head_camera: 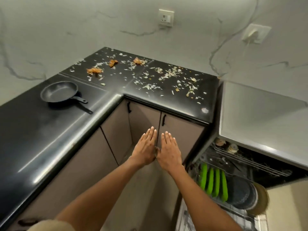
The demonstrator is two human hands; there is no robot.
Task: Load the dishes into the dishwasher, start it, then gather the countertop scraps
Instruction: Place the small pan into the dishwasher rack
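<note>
Black countertop (168,104) scraps (168,74) lie well beyond flat, outstretched fingers (152,132).

Two bare forearms seen, uncovered from wrist to lower frame edge. No sleeve reached by either forearm within view. Left hand (144,148) and right hand (169,150) bare: no gloves, rings, watch or bands seen. Fingernails short, pale, unpainted so far as can be told. Beige cloth (51,226) seen at bottom left edge, rounded, plain, unpatterned; garment type cannot be told. Rest of body outside view.
</note>
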